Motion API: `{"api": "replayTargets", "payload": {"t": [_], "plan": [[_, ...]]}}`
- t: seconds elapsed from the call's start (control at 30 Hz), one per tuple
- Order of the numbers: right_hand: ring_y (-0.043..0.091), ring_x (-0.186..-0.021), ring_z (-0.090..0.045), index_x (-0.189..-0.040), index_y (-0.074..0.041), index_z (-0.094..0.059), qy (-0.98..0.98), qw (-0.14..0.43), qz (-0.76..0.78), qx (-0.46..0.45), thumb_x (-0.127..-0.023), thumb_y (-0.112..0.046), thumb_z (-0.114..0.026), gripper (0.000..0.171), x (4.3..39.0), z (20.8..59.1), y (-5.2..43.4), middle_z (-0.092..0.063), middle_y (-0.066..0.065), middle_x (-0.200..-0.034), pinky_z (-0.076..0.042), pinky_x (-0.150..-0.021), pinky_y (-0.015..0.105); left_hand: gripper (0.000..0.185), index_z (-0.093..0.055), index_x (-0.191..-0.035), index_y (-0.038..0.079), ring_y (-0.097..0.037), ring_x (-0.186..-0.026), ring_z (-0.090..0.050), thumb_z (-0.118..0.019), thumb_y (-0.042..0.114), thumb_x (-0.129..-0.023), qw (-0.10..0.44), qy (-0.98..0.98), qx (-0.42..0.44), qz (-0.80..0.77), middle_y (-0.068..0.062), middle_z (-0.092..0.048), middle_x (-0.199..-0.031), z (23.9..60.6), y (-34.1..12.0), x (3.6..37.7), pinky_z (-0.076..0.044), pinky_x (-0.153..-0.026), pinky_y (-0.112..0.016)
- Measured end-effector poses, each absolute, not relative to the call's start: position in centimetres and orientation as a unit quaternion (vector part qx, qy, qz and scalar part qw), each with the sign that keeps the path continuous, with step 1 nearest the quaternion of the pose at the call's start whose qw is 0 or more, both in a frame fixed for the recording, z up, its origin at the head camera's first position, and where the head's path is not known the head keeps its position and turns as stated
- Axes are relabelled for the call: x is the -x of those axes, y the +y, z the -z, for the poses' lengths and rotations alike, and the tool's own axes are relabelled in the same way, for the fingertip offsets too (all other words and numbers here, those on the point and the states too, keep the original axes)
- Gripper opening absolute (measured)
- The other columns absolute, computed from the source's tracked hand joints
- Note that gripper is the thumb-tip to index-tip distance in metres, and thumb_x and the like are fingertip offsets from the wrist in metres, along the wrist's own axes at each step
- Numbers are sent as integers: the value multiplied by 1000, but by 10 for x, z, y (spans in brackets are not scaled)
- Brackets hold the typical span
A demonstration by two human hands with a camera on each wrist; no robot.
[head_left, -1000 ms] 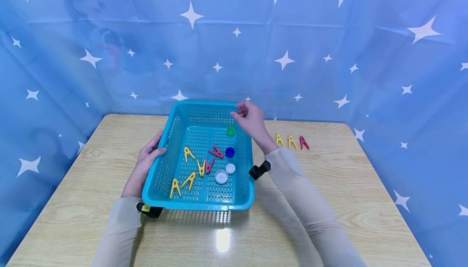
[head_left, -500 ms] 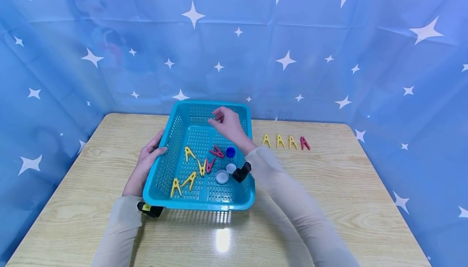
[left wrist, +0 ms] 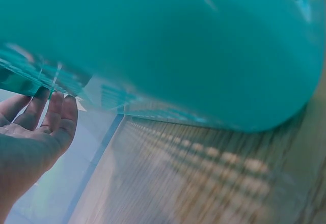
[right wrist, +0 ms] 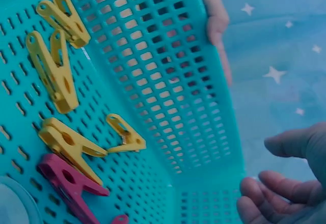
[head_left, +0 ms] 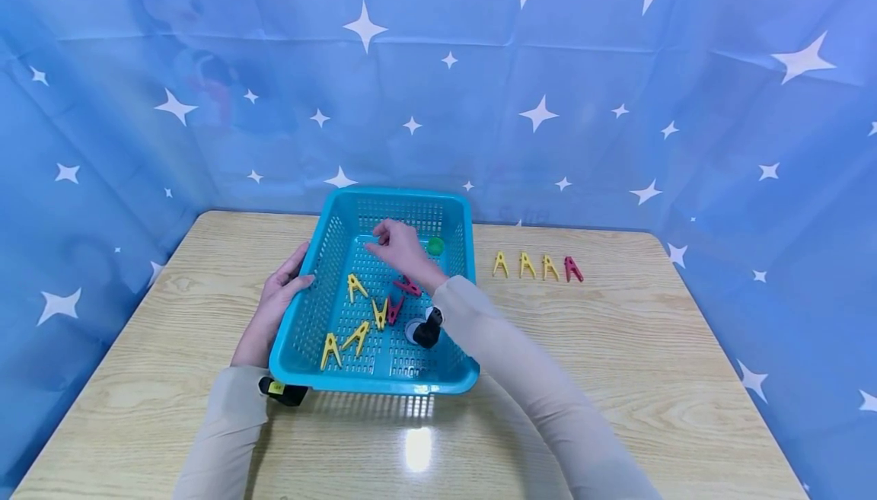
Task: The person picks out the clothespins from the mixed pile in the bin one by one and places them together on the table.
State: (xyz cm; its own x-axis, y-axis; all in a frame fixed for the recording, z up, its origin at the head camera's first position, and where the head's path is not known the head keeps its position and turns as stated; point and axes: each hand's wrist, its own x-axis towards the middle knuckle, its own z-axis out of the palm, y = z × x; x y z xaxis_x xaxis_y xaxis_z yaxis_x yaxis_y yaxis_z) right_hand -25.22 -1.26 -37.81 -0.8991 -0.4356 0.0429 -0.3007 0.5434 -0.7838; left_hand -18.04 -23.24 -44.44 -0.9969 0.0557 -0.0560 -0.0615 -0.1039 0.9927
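My left hand (head_left: 272, 300) holds the left side of a turquoise plastic basket (head_left: 370, 387), its thumb over the rim and its fingers against the outer wall. Over the inside of that basket hovers my right hand (head_left: 403, 249), fingers loosely bent, and the right wrist view shows nothing between thumb and fingers. Several yellow clothespins (head_left: 357, 337) and two red clothespins (head_left: 394, 310) lie on the basket floor. A green bottle cap (head_left: 435, 246) sits near the back right. The right wrist camera partly covers a round white lid (head_left: 412, 328) and a smaller white cap beside it.
Right of the basket, three yellow clothespins (head_left: 526, 265) and one red clothespin (head_left: 572, 269) stand in a row on the wooden table (head_left: 617, 332). Behind the table hangs a blue curtain (head_left: 479, 89) with white stars.
My right hand has moved left and toward me, from the basket's right rim to over its middle. The arm now covers the blue cap. My left hand stays on the rim.
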Motion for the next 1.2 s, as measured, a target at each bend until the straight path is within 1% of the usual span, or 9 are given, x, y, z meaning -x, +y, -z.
{"api": "replayTargets", "payload": {"t": [0.2, 0.33, 0.43, 0.6, 0.7, 0.77, 0.83, 1.0, 1.2], "plan": [[19, -91, -57, -114, -1, -58, 869, 114, 434, 209, -91, -21, -62, 31, 250, 391, -23, -61, 10, -103, -50, -74, 29, 60, -20, -151, 19, -32, -138, -24, -48, 16, -98, 39, 670, 5, -741, -5, -16, -156, 443, -232, 180, -40, -99, -39], [19, -94, -57, -117, -1, -57, 868, 139, 433, 197, -90, -23, -65, 35, 248, 398, -31, -60, 12, -109, -50, -75, 30, 60, -21, -151, 20, -32, -138, -24, -49, 17, -98, 41, 669, 5, -742, -6, -16, -156, 443, -232, 180, -36, -100, -45], [20, -96, -56, -121, 0, -55, 869, 155, 430, 191, -89, -23, -65, 40, 248, 403, -36, -58, 14, -114, -49, -77, 31, 60, -20, -151, 20, -33, -138, -24, -49, 17, -98, 42, 672, 4, -740, -6, -17, -156, 443, -232, 180, -35, -101, -48], [21, -96, -54, -125, 1, -51, 871, 183, 418, 183, -88, -24, -66, 47, 244, 409, -44, -56, 16, -118, -48, -76, 33, 61, -17, -151, 17, -35, -138, -24, -48, 17, -99, 45, 675, -3, -736, -8, -16, -156, 446, -233, 180, -37, -99, -48], [20, -93, -54, -125, 1, -51, 877, 192, 401, 181, -87, -23, -68, 49, 242, 415, -48, -57, 15, -115, -48, -72, 31, 61, -17, -151, 18, -36, -137, -25, -48, 18, -99, 47, 676, -5, -735, -9, -16, -156, 446, -233, 180, -39, -98, -48], [19, -89, -54, -125, 1, -51, 883, 198, 387, 179, -85, -24, -70, 51, 241, 418, -51, -58, 12, -111, -48, -70, 30, 61, -17, -152, 18, -36, -137, -25, -47, 18, -99, 48, 676, -5, -735, -9, -16, -156, 446, -233, 179, -38, -99, -50], [18, -90, -54, -125, 0, -51, 885, 207, 380, 174, -84, -24, -72, 52, 241, 421, -53, -58, 11, -111, -48, -71, 30, 61, -17, -152, 20, -35, -137, -25, -47, 18, -99, 49, 678, -4, -733, -9, -16, -156, 445, -233, 179, -36, -100, -51], [21, -101, -55, -127, -1, -51, 893, 213, 355, 175, -83, -22, -73, 54, 241, 424, -54, -56, 13, -121, -49, -78, 31, 60, -20, -151, 24, -33, -139, -23, -48, 18, -98, 49, 676, 6, -735, -6, -16, -156, 444, -232, 182, -34, -101, -53], [23, -112, -49, -126, -1, -52, 916, 191, 297, 191, -80, -19, -76, 54, 238, 431, -58, -52, 12, -124, -48, -85, 30, 60, -21, -151, 23, -32, -139, -21, -49, 16, -98, 48, 671, 9, -740, -4, -16, -156, 444, -232, 183, -32, -103, -53]]}}
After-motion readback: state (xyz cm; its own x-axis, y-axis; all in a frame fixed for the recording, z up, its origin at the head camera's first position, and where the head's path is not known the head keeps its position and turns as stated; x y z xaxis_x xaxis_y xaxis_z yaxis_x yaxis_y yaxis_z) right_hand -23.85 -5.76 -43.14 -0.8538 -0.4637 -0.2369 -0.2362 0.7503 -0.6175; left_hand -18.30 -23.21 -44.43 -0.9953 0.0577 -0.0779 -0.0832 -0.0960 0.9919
